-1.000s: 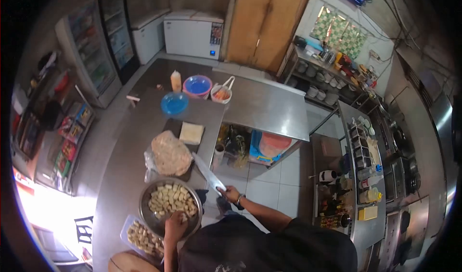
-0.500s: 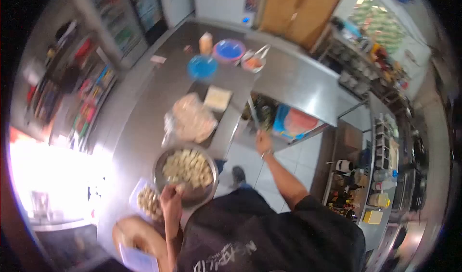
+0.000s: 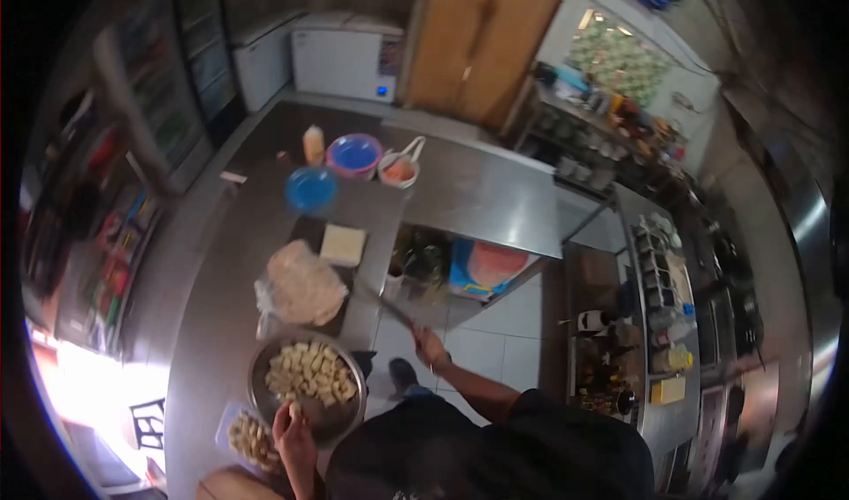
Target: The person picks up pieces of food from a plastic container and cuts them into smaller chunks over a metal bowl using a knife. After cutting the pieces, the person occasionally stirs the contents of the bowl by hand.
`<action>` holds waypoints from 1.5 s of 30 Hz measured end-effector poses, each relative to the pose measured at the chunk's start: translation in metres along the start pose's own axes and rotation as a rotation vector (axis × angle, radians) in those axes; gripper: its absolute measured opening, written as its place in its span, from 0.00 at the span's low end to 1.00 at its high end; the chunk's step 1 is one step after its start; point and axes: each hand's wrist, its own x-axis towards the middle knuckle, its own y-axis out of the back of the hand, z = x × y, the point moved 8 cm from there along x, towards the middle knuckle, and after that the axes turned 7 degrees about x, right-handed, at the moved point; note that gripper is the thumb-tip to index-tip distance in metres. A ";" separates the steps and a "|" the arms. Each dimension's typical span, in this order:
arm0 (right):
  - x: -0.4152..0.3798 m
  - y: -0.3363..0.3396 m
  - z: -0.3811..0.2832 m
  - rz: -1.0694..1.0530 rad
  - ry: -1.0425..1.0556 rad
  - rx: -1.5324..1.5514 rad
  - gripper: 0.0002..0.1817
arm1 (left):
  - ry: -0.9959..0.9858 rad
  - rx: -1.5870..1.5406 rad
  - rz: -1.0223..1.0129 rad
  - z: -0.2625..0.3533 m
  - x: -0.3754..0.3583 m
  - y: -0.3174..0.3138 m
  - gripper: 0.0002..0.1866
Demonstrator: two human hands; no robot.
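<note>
My left hand (image 3: pixel 294 435) is closed in a pinch on a small pale piece, over the near edge of a metal bowl (image 3: pixel 352 416). Pale cut chunks (image 3: pixel 311 372) lie in that bowl. Left of the hand sits a clear plastic container (image 3: pixel 223 431) with more pale pieces (image 3: pixel 252 440). Out to the right, my right hand (image 3: pixel 430 347) grips a knife (image 3: pixel 386 304), its blade pointing up and left toward the table edge. Beyond the bowl are a plastic bag of pale pink stuff (image 3: pixel 303 285) and a white block (image 3: pixel 343 244) on a dark board (image 3: pixel 308 229).
Farther along the metal table (image 3: pixel 482 201) stand a blue bowl (image 3: pixel 311 190), a blue and pink basin (image 3: pixel 355 156), an orange bottle (image 3: pixel 314 145) and a white bowl with tongs (image 3: pixel 399 170). A blue crate (image 3: pixel 462 270) sits on the shelf below. Another counter (image 3: pixel 665 419) is at right.
The view has shifted, so the table items appear lower and further left. My right hand has lowered the knife from upright to a slant toward the table. My left hand stays at the bowl.
</note>
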 end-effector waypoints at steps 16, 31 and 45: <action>-0.081 0.160 -0.114 0.110 -0.283 0.629 0.20 | 0.047 -0.133 -0.107 -0.011 0.020 0.001 0.18; -0.106 0.190 -0.357 -0.258 0.473 0.251 0.13 | -0.155 -0.186 -0.048 0.054 -0.030 -0.029 0.15; -0.113 0.185 -0.364 -0.277 0.592 0.257 0.11 | -0.177 -0.103 -0.048 0.055 -0.036 -0.034 0.14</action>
